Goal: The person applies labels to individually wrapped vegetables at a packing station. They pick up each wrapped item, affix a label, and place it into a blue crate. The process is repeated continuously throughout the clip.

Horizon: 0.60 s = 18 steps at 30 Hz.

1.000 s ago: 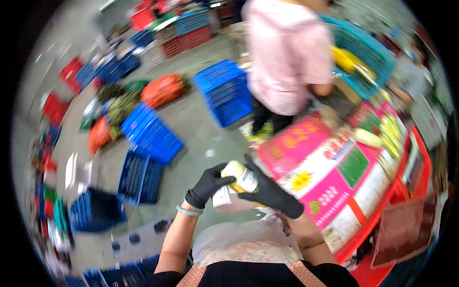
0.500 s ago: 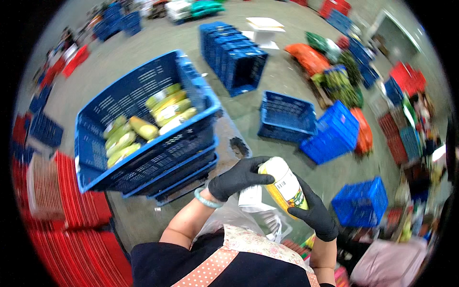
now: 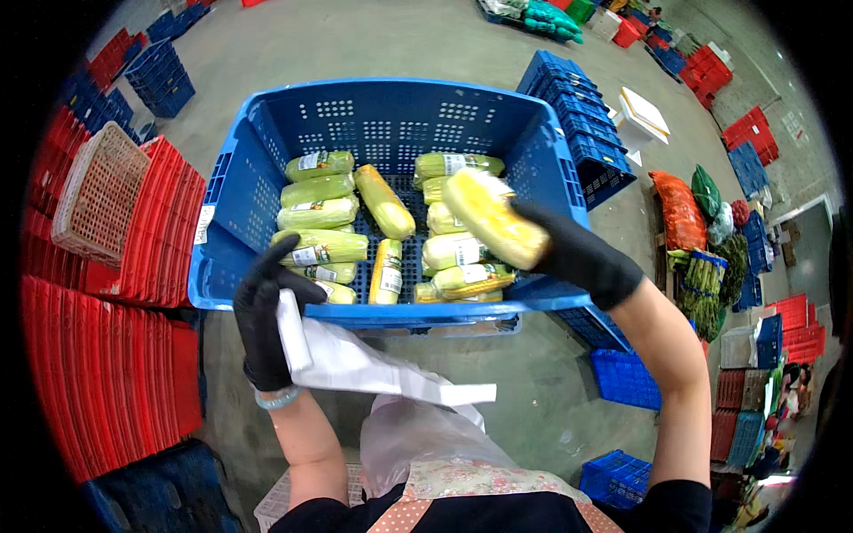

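Observation:
A large blue crate (image 3: 401,96) in front of me holds several plastic-wrapped corn cobs (image 3: 316,211) with white labels, lying in rough columns with some yellow kernels showing. My right hand (image 3: 582,258), black-gloved, is closed on a wrapped corn cob (image 3: 487,213), held tilted above the crate's right half. My left hand (image 3: 269,315), also gloved, is at the crate's near left corner, fingers curled at a long white paper strip (image 3: 373,364) of what look like labels, which hangs across below the crate to the right.
Red crate stacks (image 3: 107,382) and a pale woven basket (image 3: 99,191) stand at my left. Stacked blue crates (image 3: 582,133), a white foam box (image 3: 640,115), an orange mesh bag (image 3: 677,213) and bundled greens (image 3: 702,293) are at right. More blue crates (image 3: 622,373) sit on the floor.
My view has swung round to face the crate of corn. The cob, earlier between both hands, is now in my right hand over the crate; my left hand has left it, keeping the paper strip.

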{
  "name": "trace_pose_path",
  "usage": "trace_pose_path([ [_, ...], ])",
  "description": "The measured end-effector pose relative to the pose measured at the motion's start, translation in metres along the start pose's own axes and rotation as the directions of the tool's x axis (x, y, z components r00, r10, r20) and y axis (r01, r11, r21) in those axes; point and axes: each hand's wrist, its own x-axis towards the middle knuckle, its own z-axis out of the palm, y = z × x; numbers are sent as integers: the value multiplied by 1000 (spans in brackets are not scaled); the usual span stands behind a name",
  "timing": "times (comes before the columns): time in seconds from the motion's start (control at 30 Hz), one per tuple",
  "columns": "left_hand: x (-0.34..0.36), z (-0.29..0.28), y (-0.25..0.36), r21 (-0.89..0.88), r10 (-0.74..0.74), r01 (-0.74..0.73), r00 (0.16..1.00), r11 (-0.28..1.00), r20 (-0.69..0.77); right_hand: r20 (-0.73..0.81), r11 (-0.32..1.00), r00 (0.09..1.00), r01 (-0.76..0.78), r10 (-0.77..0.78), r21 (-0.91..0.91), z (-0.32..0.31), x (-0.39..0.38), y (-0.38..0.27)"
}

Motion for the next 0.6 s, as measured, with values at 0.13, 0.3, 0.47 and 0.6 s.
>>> trace_pose_path([
  [0.13, 31, -6, -12, 81, 2, 6, 995, 997, -95, 46, 930, 975, -194, 219, -312, 12, 117, 38],
  [0.3, 31, -12, -16, -72, -39, 35, 998, 997, -47, -116, 886, 947, -322, 301, -333, 46, 184, 86],
  [0.47, 28, -11, -13, -201, -107, 95, 993, 975, -53, -196, 922, 952, -282, 234, -265, 41, 216, 116],
  [0.6, 28, -15, -13, -229, -153, 139, 987, 963, -42, -240, 916, 953, -255, 184, -311, 64, 206, 89],
])
